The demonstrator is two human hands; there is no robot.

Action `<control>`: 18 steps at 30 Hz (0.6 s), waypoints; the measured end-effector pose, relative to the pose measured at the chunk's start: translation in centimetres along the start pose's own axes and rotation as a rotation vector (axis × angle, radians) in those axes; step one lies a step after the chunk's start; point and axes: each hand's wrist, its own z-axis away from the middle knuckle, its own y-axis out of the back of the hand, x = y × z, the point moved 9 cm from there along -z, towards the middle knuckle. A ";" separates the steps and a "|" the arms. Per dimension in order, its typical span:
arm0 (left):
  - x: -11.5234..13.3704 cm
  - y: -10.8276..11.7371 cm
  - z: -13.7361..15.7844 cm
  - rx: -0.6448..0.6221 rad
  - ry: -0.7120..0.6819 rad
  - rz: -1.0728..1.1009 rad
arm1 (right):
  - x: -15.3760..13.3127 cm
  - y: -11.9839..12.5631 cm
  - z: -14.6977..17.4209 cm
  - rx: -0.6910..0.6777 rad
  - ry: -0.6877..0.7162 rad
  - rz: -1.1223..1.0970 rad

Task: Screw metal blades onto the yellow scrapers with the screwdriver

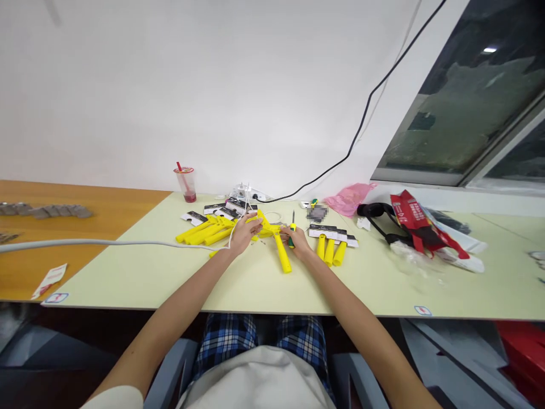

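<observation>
Left hand [244, 232]: fingers curled, pinching upper end of long yellow plastic tool handle [279, 245] lying mid pale-green tabletop [136, 272]. Right hand [300, 241]: fingers wrapped round small green-handled screwdriver [292, 230], tip up. Yellow handle piles [204, 232] left, three more handles [328, 250] right.

You sit in a small assembly workroom: bare white wall, long pale-green worktable [128, 272], batches of identical yellow-handled parts [204, 232], a power strip [249, 193], loose cable [361, 122], plastic packaging [426, 230].
</observation>
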 end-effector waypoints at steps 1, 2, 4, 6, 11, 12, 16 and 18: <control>-0.1 0.0 0.0 0.001 0.007 0.010 | 0.0 0.0 0.0 -0.001 0.000 0.005; -0.2 0.1 0.0 0.002 0.014 0.016 | 0.1 0.0 0.0 -0.001 -0.001 0.008; -0.2 0.3 0.0 -0.001 0.029 0.023 | 0.2 0.1 -0.1 0.000 -0.006 0.014; -0.2 0.4 -0.1 -0.011 0.036 0.029 | 0.3 0.2 -0.2 0.001 -0.011 0.019; 0.0 0.5 -0.2 -0.003 0.016 0.048 | 0.6 0.2 -0.4 -0.009 -0.018 0.017; -0.1 0.6 -0.2 0.005 0.014 0.047 | 0.7 0.2 -0.4 -0.011 -0.018 0.016; -0.3 0.5 -0.2 0.019 0.013 0.028 | 0.6 0.1 -0.4 -0.024 -0.017 0.022; -0.3 0.5 -0.2 0.023 0.009 0.011 | 0.7 0.0 -0.3 -0.042 -0.036 0.041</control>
